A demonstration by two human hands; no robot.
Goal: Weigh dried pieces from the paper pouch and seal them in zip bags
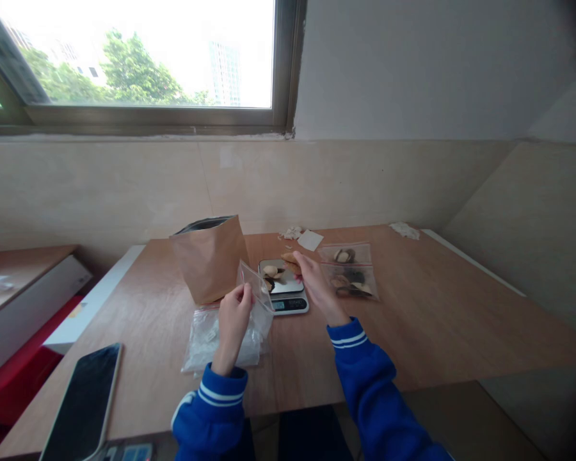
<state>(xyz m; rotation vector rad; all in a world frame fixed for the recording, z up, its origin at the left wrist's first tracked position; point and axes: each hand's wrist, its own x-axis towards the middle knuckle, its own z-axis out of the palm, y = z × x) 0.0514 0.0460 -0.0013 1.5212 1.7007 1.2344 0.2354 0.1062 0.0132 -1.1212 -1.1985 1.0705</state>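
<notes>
Your left hand pinches clear thin plastic bag near its edge, apparently to keep it raised beside white digital scale with silvery top. Your right hand grips tan flattish dried piece over scale's far right part, perhaps to clear pale dried pieces on top. Tan piece: at right fingertips, farther from you than left hand.

Head-worn view, facing forward and down, near the tabletop
</notes>
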